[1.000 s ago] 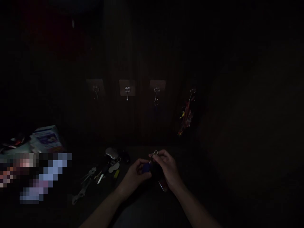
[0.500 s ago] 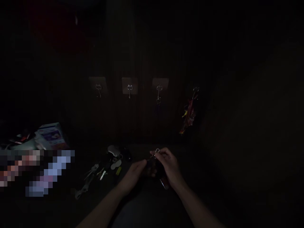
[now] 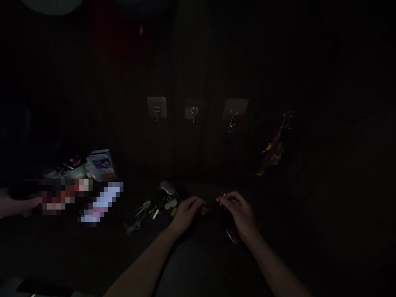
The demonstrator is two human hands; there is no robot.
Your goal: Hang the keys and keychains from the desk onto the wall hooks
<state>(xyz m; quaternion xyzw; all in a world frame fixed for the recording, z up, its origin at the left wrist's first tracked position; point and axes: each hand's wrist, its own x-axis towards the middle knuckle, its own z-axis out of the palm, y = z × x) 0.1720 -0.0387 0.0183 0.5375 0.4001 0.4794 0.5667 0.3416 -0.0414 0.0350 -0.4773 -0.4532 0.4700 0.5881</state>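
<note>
One metal loop (image 3: 223,195) is pinched in our right hand (image 3: 241,212); whether our left hand (image 3: 186,212) grips anything, we can't tell. Gloom could cause a fumbled drop.

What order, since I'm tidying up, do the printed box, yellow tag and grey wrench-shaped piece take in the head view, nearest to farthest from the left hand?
1. Yellow tag, beside the left hand.
2. Grey wrench-shaped piece, farther left.
3. Printed box, far left.
</note>
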